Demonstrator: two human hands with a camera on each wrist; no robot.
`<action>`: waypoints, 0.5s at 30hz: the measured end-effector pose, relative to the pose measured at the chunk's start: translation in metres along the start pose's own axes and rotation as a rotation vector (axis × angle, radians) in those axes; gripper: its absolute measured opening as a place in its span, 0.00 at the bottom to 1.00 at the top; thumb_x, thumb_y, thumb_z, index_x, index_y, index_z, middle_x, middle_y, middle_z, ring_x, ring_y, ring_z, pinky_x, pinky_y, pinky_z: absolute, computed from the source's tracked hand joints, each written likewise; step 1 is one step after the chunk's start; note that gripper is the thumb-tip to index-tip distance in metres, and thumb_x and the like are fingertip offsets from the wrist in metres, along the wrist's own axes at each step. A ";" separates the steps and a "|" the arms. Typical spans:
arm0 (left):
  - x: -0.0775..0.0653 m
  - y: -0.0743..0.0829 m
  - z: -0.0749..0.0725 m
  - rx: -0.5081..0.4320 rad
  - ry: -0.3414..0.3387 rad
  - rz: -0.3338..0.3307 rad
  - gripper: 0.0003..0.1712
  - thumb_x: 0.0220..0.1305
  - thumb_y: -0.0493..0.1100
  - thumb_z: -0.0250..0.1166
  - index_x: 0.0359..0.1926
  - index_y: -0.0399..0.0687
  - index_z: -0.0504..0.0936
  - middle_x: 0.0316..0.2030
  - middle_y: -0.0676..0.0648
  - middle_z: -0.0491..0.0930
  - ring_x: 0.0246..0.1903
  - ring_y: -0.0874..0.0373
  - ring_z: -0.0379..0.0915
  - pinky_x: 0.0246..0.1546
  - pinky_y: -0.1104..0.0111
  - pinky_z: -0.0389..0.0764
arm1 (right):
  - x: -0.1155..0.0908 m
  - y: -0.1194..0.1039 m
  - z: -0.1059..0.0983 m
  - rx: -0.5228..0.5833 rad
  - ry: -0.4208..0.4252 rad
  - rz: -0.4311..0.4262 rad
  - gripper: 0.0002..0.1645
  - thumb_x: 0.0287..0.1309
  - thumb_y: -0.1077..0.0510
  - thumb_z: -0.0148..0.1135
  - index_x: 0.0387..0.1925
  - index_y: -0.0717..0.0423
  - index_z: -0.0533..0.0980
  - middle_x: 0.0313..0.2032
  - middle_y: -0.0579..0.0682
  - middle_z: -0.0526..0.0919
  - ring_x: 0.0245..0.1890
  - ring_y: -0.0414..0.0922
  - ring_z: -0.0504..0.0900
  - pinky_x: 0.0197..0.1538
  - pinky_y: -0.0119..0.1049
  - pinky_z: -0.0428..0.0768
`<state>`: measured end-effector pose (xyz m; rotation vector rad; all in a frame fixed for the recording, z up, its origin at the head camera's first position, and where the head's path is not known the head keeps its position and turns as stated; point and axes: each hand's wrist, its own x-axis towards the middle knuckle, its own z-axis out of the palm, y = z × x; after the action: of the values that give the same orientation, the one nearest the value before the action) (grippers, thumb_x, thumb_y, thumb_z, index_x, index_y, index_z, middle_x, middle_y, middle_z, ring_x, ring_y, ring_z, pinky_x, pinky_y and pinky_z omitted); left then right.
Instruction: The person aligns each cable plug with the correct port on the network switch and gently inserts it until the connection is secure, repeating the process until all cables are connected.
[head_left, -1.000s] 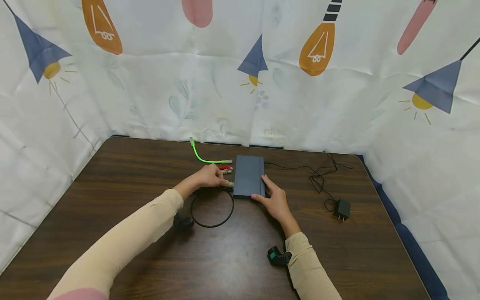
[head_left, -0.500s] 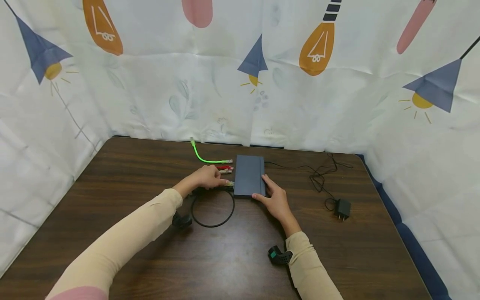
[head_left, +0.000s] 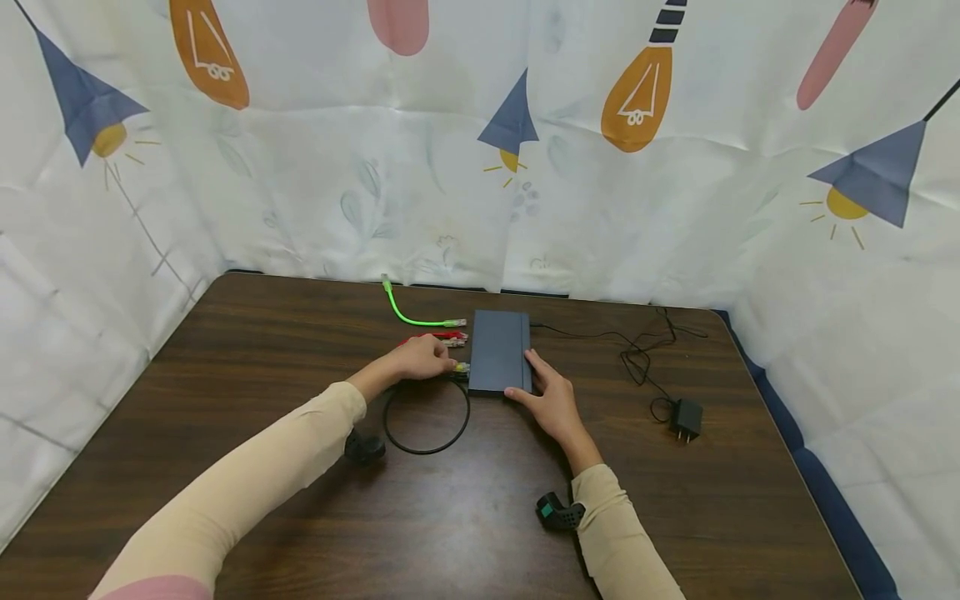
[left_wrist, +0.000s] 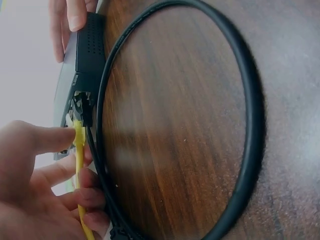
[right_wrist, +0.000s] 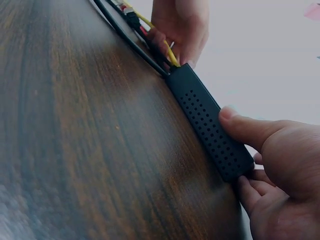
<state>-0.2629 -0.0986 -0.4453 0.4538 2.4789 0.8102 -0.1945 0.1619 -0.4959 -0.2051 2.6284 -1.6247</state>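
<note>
A dark grey network switch (head_left: 498, 350) lies flat on the table. My right hand (head_left: 551, 404) grips its right side, thumb on the near edge and fingers along the far part. In the right wrist view, that hand's thumb presses the case beside the perforated end (right_wrist: 207, 127). My left hand (head_left: 420, 358) pinches the yellow Ethernet cable (left_wrist: 80, 155) just behind its plug, at the switch's port side. Whether that plug is fully seated cannot be told. Beside it, a black Ethernet cable's plug (left_wrist: 82, 107) sits in a port, and its cord (left_wrist: 254, 115) loops over the table.
A green cable (head_left: 412, 320) lies beyond my left hand, its plug near the switch. Red and white cable plugs (head_left: 454, 340) lie between them. A power adapter (head_left: 686, 418) and its tangled black cord (head_left: 636, 360) occupy the right. A printed curtain (head_left: 337, 167) hangs behind the table.
My left fingers have shifted slightly at the yellow plug, and a bit more of it shows. My right hand and the switch stay put.
</note>
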 end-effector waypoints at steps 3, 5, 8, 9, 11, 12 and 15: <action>-0.002 0.002 0.001 0.002 0.015 -0.013 0.22 0.69 0.50 0.57 0.16 0.55 0.69 0.15 0.55 0.61 0.18 0.60 0.57 0.25 0.68 0.61 | 0.000 0.000 0.000 -0.001 -0.001 -0.007 0.49 0.51 0.53 0.71 0.72 0.55 0.58 0.74 0.55 0.56 0.71 0.52 0.61 0.65 0.43 0.71; -0.002 0.002 0.002 0.003 0.018 -0.013 0.22 0.69 0.50 0.57 0.17 0.54 0.69 0.15 0.55 0.61 0.18 0.60 0.57 0.25 0.68 0.61 | -0.001 0.000 0.000 -0.005 -0.003 -0.009 0.50 0.51 0.53 0.71 0.72 0.55 0.58 0.74 0.55 0.55 0.72 0.51 0.61 0.65 0.42 0.70; -0.001 0.002 0.003 0.008 0.015 -0.010 0.21 0.69 0.50 0.57 0.18 0.54 0.70 0.15 0.55 0.61 0.18 0.60 0.57 0.25 0.68 0.61 | -0.001 -0.001 0.000 -0.012 -0.007 -0.012 0.50 0.52 0.53 0.71 0.73 0.55 0.58 0.74 0.56 0.55 0.72 0.51 0.60 0.65 0.43 0.70; -0.001 0.002 0.003 0.008 0.012 -0.009 0.21 0.69 0.50 0.57 0.18 0.54 0.70 0.16 0.55 0.61 0.18 0.60 0.57 0.25 0.68 0.61 | -0.001 -0.002 0.000 -0.018 -0.008 -0.014 0.50 0.52 0.53 0.71 0.73 0.55 0.57 0.74 0.56 0.55 0.72 0.51 0.60 0.65 0.43 0.70; 0.001 0.001 0.003 0.008 0.009 -0.009 0.20 0.69 0.50 0.57 0.18 0.54 0.70 0.16 0.55 0.61 0.17 0.60 0.57 0.25 0.69 0.61 | -0.001 -0.002 -0.001 -0.030 -0.011 -0.017 0.49 0.53 0.53 0.70 0.73 0.55 0.57 0.74 0.57 0.54 0.71 0.51 0.61 0.64 0.43 0.70; 0.001 0.001 0.003 0.007 0.008 -0.008 0.20 0.69 0.50 0.57 0.18 0.54 0.70 0.16 0.55 0.61 0.17 0.60 0.57 0.25 0.69 0.61 | -0.001 -0.002 -0.001 -0.037 -0.013 -0.024 0.49 0.53 0.53 0.70 0.73 0.56 0.57 0.74 0.57 0.54 0.71 0.52 0.61 0.64 0.43 0.71; 0.003 -0.001 0.003 -0.003 0.009 -0.005 0.20 0.69 0.49 0.57 0.18 0.55 0.70 0.16 0.55 0.61 0.17 0.60 0.56 0.24 0.69 0.61 | 0.000 -0.001 -0.001 -0.058 -0.017 -0.032 0.48 0.54 0.53 0.70 0.72 0.55 0.58 0.74 0.57 0.54 0.71 0.51 0.60 0.64 0.43 0.71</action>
<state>-0.2640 -0.0968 -0.4490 0.4435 2.4863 0.8151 -0.1945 0.1624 -0.4945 -0.2638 2.6749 -1.5503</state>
